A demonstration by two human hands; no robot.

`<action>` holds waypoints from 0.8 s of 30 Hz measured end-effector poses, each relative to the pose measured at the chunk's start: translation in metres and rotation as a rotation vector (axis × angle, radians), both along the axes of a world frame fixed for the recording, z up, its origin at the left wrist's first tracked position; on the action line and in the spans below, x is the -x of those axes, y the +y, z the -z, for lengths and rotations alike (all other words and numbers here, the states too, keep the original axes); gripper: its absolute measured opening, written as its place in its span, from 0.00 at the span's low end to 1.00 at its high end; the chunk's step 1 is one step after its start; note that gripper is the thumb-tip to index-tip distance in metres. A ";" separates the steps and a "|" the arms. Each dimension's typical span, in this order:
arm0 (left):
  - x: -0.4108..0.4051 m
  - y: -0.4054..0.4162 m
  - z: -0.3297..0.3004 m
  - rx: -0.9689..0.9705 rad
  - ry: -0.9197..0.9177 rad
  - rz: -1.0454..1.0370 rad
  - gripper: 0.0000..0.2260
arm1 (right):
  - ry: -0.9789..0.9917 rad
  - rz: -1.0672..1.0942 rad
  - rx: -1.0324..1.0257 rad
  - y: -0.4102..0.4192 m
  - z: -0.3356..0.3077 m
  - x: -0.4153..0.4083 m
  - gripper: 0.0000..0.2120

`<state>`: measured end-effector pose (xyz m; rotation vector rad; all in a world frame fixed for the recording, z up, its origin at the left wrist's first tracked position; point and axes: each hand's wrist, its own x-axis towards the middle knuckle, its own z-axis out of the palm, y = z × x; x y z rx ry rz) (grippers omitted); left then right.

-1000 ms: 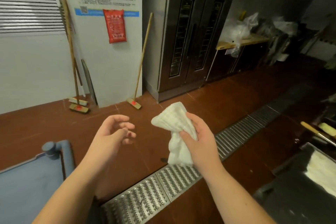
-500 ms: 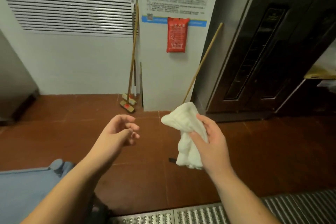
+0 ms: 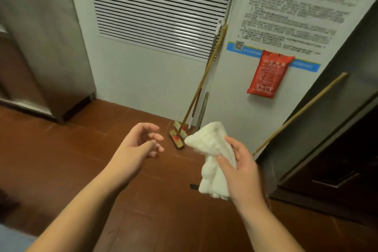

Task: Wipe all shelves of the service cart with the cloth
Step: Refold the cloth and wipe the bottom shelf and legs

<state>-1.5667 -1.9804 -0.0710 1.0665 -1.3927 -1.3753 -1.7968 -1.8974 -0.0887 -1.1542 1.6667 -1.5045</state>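
Above the red floor (image 3: 81,159), right hand (image 3: 241,168) pinches the bunched white cloth (image 3: 210,157), ready for wiping, while left hand (image 3: 137,145) hangs loosely curled, empty; no service cart shelf in view.

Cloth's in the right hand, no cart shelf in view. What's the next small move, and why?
Probably turn and look down to find the cart: the right hand grips the bunched white cloth, the left hand is free, and only floor, wall and brooms lie ahead.
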 end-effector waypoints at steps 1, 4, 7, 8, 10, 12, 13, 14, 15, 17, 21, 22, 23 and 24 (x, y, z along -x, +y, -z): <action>-0.005 -0.027 -0.001 -0.005 0.001 -0.033 0.13 | 0.011 -0.023 -0.010 -0.028 -0.003 -0.001 0.21; -0.024 -0.099 -0.001 -0.028 0.003 -0.141 0.12 | 0.040 -0.105 -0.024 -0.108 -0.009 -0.009 0.21; -0.041 -0.157 0.005 -0.059 0.003 -0.231 0.12 | 0.036 -0.182 -0.032 -0.182 -0.008 -0.022 0.21; -0.046 -0.172 0.008 -0.078 0.012 -0.258 0.13 | 0.022 -0.207 -0.037 -0.204 -0.005 -0.027 0.21; -0.054 -0.199 0.015 -0.112 0.026 -0.301 0.13 | 0.009 -0.266 -0.050 -0.245 0.003 -0.036 0.20; -0.064 -0.226 0.025 -0.134 0.028 -0.350 0.13 | 0.009 -0.340 -0.079 -0.289 0.013 -0.043 0.21; -0.070 -0.239 0.031 -0.144 0.021 -0.385 0.14 | 0.007 -0.380 -0.098 -0.313 0.018 -0.046 0.21; -0.075 -0.252 0.035 -0.155 0.017 -0.427 0.14 | 0.003 -0.419 -0.113 -0.337 0.023 -0.049 0.21; -0.081 -0.266 0.040 -0.165 0.019 -0.477 0.14 | 0.007 -0.458 -0.119 -0.363 0.027 -0.053 0.21; -0.090 -0.292 0.049 -0.173 0.022 -0.580 0.14 | 0.027 -0.546 -0.100 -0.417 0.035 -0.064 0.21; -0.100 -0.338 0.057 -0.193 0.035 -0.799 0.14 | 0.001 -0.796 -0.092 -0.514 0.035 -0.103 0.20; -0.102 -0.346 0.058 -0.202 0.037 -0.853 0.14 | 0.007 -0.861 -0.096 -0.532 0.033 -0.115 0.20; -0.106 -0.352 0.058 -0.212 0.042 -0.904 0.14 | 0.010 -0.933 -0.104 -0.549 0.031 -0.128 0.20; -0.110 -0.356 0.057 -0.220 0.042 -0.950 0.14 | 0.015 -1.002 -0.119 -0.564 0.031 -0.143 0.18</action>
